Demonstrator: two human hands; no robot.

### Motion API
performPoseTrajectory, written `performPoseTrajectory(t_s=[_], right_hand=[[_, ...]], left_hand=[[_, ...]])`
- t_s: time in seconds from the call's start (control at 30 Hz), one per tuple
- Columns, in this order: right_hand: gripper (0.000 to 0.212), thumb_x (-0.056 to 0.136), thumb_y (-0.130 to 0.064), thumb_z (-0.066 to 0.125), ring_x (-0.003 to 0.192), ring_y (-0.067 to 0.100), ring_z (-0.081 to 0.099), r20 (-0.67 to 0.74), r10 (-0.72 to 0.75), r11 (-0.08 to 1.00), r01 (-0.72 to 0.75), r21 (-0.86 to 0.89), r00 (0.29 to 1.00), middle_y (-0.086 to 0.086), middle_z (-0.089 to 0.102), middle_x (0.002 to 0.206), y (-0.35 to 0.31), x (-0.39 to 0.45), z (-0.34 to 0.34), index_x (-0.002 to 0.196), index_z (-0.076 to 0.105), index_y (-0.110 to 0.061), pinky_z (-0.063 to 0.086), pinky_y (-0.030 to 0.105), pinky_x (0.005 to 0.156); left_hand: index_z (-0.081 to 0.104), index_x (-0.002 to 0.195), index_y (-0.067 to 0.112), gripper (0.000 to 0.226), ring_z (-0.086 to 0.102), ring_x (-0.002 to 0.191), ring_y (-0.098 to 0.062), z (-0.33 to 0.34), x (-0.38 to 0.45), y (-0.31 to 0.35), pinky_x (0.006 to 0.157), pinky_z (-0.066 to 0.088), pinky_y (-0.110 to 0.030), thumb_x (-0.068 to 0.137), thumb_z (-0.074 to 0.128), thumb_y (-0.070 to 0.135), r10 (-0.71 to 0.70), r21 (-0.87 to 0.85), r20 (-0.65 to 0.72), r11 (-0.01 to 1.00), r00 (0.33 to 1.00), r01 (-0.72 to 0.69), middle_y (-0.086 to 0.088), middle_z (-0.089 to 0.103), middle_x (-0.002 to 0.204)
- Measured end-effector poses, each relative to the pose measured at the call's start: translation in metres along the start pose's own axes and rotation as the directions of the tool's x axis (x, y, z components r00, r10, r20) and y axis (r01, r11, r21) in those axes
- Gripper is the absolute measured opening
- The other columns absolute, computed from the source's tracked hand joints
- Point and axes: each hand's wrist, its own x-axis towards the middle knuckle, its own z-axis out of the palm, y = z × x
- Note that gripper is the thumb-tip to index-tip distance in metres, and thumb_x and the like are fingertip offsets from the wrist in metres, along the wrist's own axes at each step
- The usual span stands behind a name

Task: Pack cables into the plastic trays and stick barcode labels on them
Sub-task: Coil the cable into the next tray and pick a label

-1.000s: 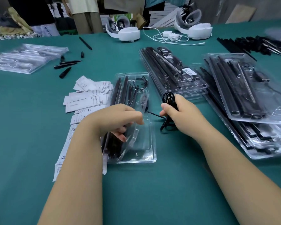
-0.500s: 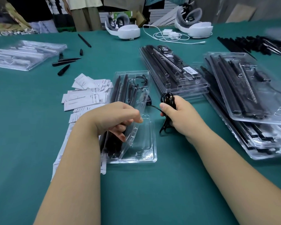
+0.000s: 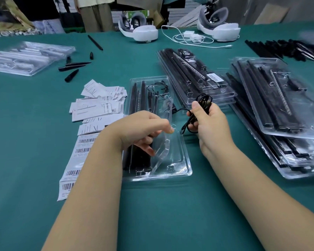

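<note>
Right hand [image 3: 211, 126]: fingers curled round a coiled black cable [image 3: 201, 109], thumb up against the coil, loops sticking out above and below the fist; one strand runs left from the coil to a small black plug at the tray's right edge. Left hand [image 3: 143, 129]: fingers [image 3: 168, 126] bent, pinching the edge of the clear lid flap [image 3: 161, 142] and holding it tilted up off the open plastic tray [image 3: 181, 160]. Tray lies flat on the green surface [image 3: 152, 214] straight ahead of the person, between the two hands; black rods fill its left compartments, a thin wire sits in the upper right pocket, lower right pocket shows only clear plastic. Cable is held just right of the tray, above the surface, not in it. Left of the tray: a strip of barcode labels [image 3: 74, 160] running toward the person, partly under the left forearm, with a loose pile of white paper slips [image 3: 98, 104] beyond it. Right of the tray: two stacks of closed trays packed with black parts [image 3: 194, 77] [image 3: 279, 105], the nearer-centre stack's top tray carrying a barcode label. Far left: clear trays [image 3: 25, 57], beside a few black pen-like pieces [image 3: 72, 75]. Far edge: two white headsets [image 3: 140, 31] [image 3: 219, 28] and a white charger with cable [image 3: 192, 36]. Far right: heap of loose black rods [image 3: 288, 49].
</note>
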Motion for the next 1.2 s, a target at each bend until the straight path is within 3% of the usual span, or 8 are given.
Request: performPoseTrajectory(t_s=[0.13,0.23,0.53,0.77,0.9,1.03,1.13,1.2], right_hand=[[0.017,0.096,-0.017,0.055,0.040,0.003,0.045,-0.036,0.250,0.911,-0.223,0.346,0.968,0.008,0.057,0.074,-0.012,0.008,-0.003,0.081,0.050,-0.009,0.048,0.017,0.047],[0.018,0.096,-0.016,0.054,0.037,0.004,0.041,0.005,0.293,0.876,-0.271,0.398,0.956,0.010,0.056,0.075,-0.015,0.010,-0.003,0.081,0.048,-0.008,0.050,0.019,0.048],[0.009,0.093,-0.020,0.059,0.062,0.001,0.059,0.128,-0.079,0.995,0.087,-0.058,0.989,-0.005,0.064,0.078,-0.002,-0.009,0.010,0.085,0.056,-0.020,0.052,0.023,0.063],[0.010,0.086,-0.031,0.066,0.066,0.003,0.054,0.227,-0.181,0.908,0.251,-0.336,0.957,-0.012,0.061,0.071,0.000,-0.013,0.004,0.079,0.062,-0.026,0.047,0.023,0.066],[0.010,0.083,-0.029,0.071,0.066,0.007,0.056,0.225,-0.132,0.915,0.206,-0.347,0.965,-0.009,0.063,0.070,0.000,-0.013,-0.001,0.075,0.065,-0.026,0.051,0.033,0.067],[0.023,0.084,-0.035,0.068,0.068,0.003,0.049,0.245,-0.226,0.785,0.325,-0.528,0.943,-0.005,0.056,0.082,-0.002,-0.011,-0.004,0.079,0.065,-0.013,0.040,0.015,0.065],[0.035,0.083,-0.038,0.068,0.064,0.006,0.046,0.286,-0.266,0.692,0.389,-0.608,0.921,0.000,0.052,0.072,-0.006,-0.012,-0.008,0.073,0.063,-0.005,0.036,0.026,0.059],[0.031,0.081,-0.040,0.069,0.065,0.001,0.043,0.315,-0.302,0.643,0.436,-0.629,0.900,-0.006,0.043,0.070,-0.007,-0.016,-0.009,0.065,0.060,-0.015,0.031,0.018,0.056]], left_hand=[[0.047,0.049,0.027,0.030,0.024,0.043,-0.011,0.000,0.001,0.000,0.059,0.054,-0.031,0.072,0.067,0.028,0.003,0.006,-0.002,1.000,1.000,-0.002,0.004,0.028,0.059],[0.045,0.049,0.027,0.032,0.023,0.043,-0.011,0.001,0.002,0.001,0.058,0.054,-0.031,0.073,0.066,0.027,0.008,0.005,-0.001,1.000,1.000,-0.008,0.004,0.026,0.058],[0.044,0.059,0.024,0.024,0.023,0.046,-0.011,-0.001,0.003,-0.001,0.056,0.052,-0.029,0.070,0.065,0.028,0.008,-0.016,0.014,1.000,1.000,-0.008,0.004,0.029,0.058],[0.052,0.050,0.028,0.022,0.023,0.048,-0.012,-0.002,0.002,-0.001,0.055,0.052,-0.029,0.064,0.067,0.033,0.020,-0.034,0.039,0.999,0.999,-0.018,0.005,0.029,0.058],[0.053,0.051,0.029,0.021,0.024,0.047,-0.012,-0.003,0.003,-0.002,0.056,0.052,-0.029,0.066,0.068,0.033,0.016,-0.030,0.046,0.999,0.999,-0.015,0.006,0.031,0.057],[0.054,0.051,0.028,0.021,0.025,0.047,-0.012,-0.003,0.003,-0.003,0.057,0.052,-0.029,0.065,0.068,0.034,0.027,-0.035,0.051,0.999,0.998,-0.025,0.006,0.031,0.058],[0.056,0.051,0.028,0.020,0.025,0.049,-0.012,-0.005,0.004,-0.004,0.058,0.052,-0.031,0.066,0.068,0.034,0.029,-0.050,0.061,0.998,0.998,-0.026,0.006,0.031,0.058],[0.056,0.052,0.028,0.020,0.024,0.050,-0.012,-0.006,0.004,-0.005,0.060,0.053,-0.032,0.067,0.068,0.033,0.031,-0.068,0.075,0.997,0.997,-0.026,0.007,0.032,0.058]])
